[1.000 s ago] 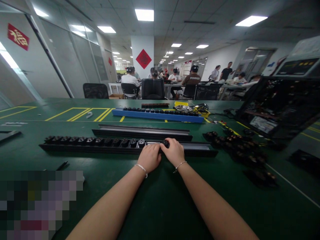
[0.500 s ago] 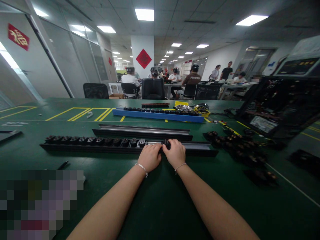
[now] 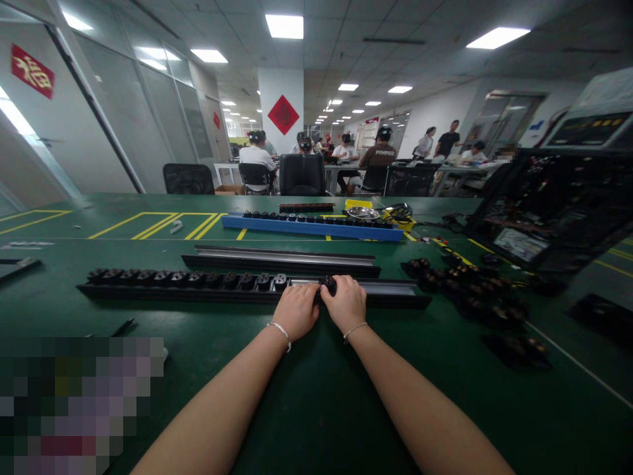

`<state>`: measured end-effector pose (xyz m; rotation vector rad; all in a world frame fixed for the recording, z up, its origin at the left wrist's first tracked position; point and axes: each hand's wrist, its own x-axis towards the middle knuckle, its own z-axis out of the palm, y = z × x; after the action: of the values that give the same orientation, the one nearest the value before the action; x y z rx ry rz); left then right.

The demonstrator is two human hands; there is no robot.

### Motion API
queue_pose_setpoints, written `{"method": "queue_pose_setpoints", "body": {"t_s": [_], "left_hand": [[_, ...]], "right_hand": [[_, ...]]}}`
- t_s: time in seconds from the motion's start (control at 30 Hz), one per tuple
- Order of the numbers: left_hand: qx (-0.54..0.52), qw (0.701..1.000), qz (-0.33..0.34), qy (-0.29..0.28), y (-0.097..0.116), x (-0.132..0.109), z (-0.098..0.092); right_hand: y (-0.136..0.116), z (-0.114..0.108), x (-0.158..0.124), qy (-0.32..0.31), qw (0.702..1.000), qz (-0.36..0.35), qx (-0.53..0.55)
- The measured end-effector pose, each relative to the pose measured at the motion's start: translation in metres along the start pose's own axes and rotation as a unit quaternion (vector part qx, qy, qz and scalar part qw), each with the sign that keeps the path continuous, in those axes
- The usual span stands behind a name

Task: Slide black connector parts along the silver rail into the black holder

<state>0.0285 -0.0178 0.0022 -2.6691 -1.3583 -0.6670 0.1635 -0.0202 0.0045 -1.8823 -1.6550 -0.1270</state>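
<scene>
Head view: the left hand [image 3: 295, 310] and right hand [image 3: 347, 303] sit knuckle to knuckle at the near edge of a long black rail [image 3: 395, 295] lying across the green table [image 3: 316, 396]. The right hand's curled fingers pinch a small black socket module [image 3: 328, 285] seated in the rail's channel, while the left hand's fingers curl onto the rail beside it, their grip hidden. A row of fitted modules [image 3: 182, 278] fills the rail's left part, a heap of loose modules [image 3: 469, 290] lies to the right, and a second black rail [image 3: 281, 260] and a blue rail [image 3: 311, 229] lie behind.

Head view only: faces forward-down over green table [image 3: 198, 323], left hand [image 3: 297, 310], right hand [image 3: 349, 305] close.
</scene>
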Motion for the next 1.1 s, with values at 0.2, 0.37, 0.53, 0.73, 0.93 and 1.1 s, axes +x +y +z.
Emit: {"method": "queue_pose_setpoints", "body": {"t_s": [0.2,0.37,0.53,0.73,0.93,1.1], "left_hand": [[-0.004,1.000,-0.011,-0.007,-0.0005,-0.0002,0.0012],[0.000,1.000,-0.007,-0.011,-0.0009,-0.0003,0.0007],[0.004,1.000,-0.006,-0.010,-0.0019,-0.0004,0.0015],[0.014,1.000,0.011,0.002,-0.0031,-0.0002,0.0027],[0.021,1.000,0.015,-0.001,-0.0049,0.0009,0.0040],[0.018,1.000,0.017,-0.008,-0.0053,0.0007,0.0028]], "right_hand": [[0.0044,-0.0021,0.0005,0.014,1.000,0.015,-0.004],[0.0071,-0.0029,0.0008,0.020,1.000,0.016,-0.007],[0.0068,-0.0026,0.0009,0.018,1.000,0.015,-0.012],[0.0071,-0.0021,0.0000,0.025,0.999,0.016,-0.014],[0.0063,-0.0016,0.0002,0.025,0.999,0.018,-0.008],[0.0062,-0.0033,0.0017,0.022,0.999,0.030,-0.008]]}}
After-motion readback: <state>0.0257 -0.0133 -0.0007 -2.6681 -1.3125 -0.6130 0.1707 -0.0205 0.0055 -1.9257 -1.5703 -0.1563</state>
